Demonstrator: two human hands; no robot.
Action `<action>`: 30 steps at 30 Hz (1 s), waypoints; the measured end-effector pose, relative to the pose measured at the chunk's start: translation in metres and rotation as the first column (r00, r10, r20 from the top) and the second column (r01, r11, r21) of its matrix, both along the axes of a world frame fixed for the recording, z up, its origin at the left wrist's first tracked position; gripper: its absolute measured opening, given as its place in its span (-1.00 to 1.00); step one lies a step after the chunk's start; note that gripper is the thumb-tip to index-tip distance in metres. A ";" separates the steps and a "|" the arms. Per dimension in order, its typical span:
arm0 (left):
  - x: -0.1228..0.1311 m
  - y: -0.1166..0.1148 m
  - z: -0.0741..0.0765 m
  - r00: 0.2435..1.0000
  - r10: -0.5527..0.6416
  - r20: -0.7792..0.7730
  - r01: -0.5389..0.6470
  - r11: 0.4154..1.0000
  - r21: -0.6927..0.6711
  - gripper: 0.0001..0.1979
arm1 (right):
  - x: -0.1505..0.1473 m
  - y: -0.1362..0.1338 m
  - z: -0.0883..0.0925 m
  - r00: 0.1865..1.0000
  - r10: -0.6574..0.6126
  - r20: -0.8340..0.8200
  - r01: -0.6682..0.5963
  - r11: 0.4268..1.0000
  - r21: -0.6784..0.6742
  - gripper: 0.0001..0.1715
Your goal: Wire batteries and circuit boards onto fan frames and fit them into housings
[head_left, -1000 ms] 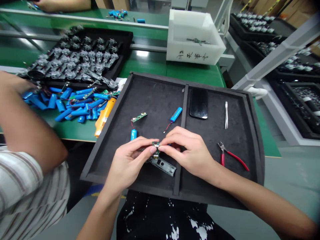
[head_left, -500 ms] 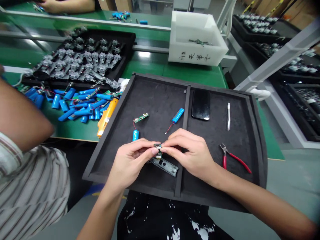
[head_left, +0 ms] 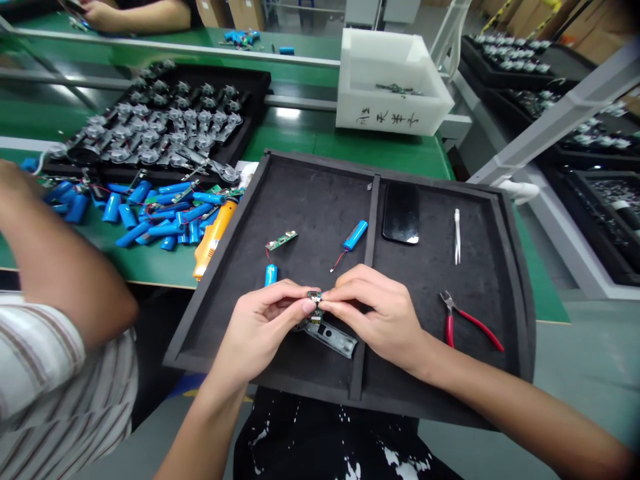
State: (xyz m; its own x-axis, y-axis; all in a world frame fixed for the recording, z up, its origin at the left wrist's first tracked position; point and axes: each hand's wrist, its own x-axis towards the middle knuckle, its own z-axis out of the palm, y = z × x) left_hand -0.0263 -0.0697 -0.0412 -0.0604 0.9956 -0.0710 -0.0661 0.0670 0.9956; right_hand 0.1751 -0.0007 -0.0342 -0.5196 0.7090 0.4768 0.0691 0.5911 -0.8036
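Between my two hands is a small green circuit board point(head_left: 315, 313). My left hand point(head_left: 265, 323) pinches its left side with thumb and forefinger. The fingertips of my right hand point(head_left: 380, 313) are closed at the board's upper right edge; whether they grip a tiny part there is hidden. Below the board lies a grey plastic housing point(head_left: 335, 339) on the black tray point(head_left: 320, 193), its left end partly covered by my left hand. Beyond my left hand a blue battery point(head_left: 271, 274) is wired to another circuit board point(head_left: 282, 241). A second blue battery point(head_left: 356, 235) with red leads lies near the divider.
In the tray's right section lie a phone point(head_left: 401, 213), tweezers point(head_left: 457, 237) and red-handled cutters point(head_left: 470, 320). Left are a yellow tool point(head_left: 215, 238), piled blue batteries point(head_left: 165, 212) and a tray of grey housings point(head_left: 257, 87). A white bin point(head_left: 390, 113) stands behind. A co-worker's arm point(head_left: 65, 260) reaches in.
The co-worker's arm at left has shifted forward and right over the bench edge. My hands keep their hold at the board with only a slight movement of the fingers.
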 end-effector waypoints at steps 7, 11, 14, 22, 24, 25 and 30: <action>-0.003 0.003 0.004 0.990 -0.108 -0.090 0.109 0.994 0.008 -0.87 | 0.007 0.008 0.014 0.983 0.091 0.161 -0.054 0.975 -0.217 -0.90; -0.006 0.004 0.006 0.968 -0.157 -0.196 0.166 0.986 0.028 -0.89 | 0.011 0.011 0.018 0.976 0.098 0.194 -0.026 0.939 -0.344 -0.85; -0.007 0.007 0.007 0.948 -0.174 -0.267 0.192 0.980 0.042 -0.90 | 0.012 0.013 0.019 0.972 0.110 0.207 -0.021 0.920 -0.391 -0.81; -0.006 0.016 0.013 0.882 -0.180 -0.436 0.263 0.955 0.137 -0.91 | 0.012 0.017 0.016 0.971 0.110 0.213 -0.020 0.924 -0.383 -0.81; -0.005 0.017 0.014 0.869 -0.158 -0.469 0.272 0.944 0.186 -0.89 | 0.013 0.016 0.014 0.969 0.129 0.209 -0.050 0.937 -0.344 -0.87; -0.004 0.017 0.014 0.859 -0.138 -0.494 0.274 0.938 0.214 -0.88 | 0.014 0.016 0.014 0.967 0.147 0.208 -0.071 0.940 -0.333 -0.83; -0.012 0.004 0.009 0.657 -0.063 -0.751 0.376 0.891 0.254 -0.62 | 0.029 0.019 0.016 0.935 0.157 0.317 -0.056 0.951 -0.303 -0.61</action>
State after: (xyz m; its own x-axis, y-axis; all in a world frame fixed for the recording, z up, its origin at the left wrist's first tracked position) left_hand -0.0388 -0.0656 -0.0318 0.2885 0.9228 0.2553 0.6321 -0.3839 0.6732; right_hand 0.2038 0.0180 -0.0178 -0.6924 0.7199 0.0487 0.3117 0.3594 -0.8796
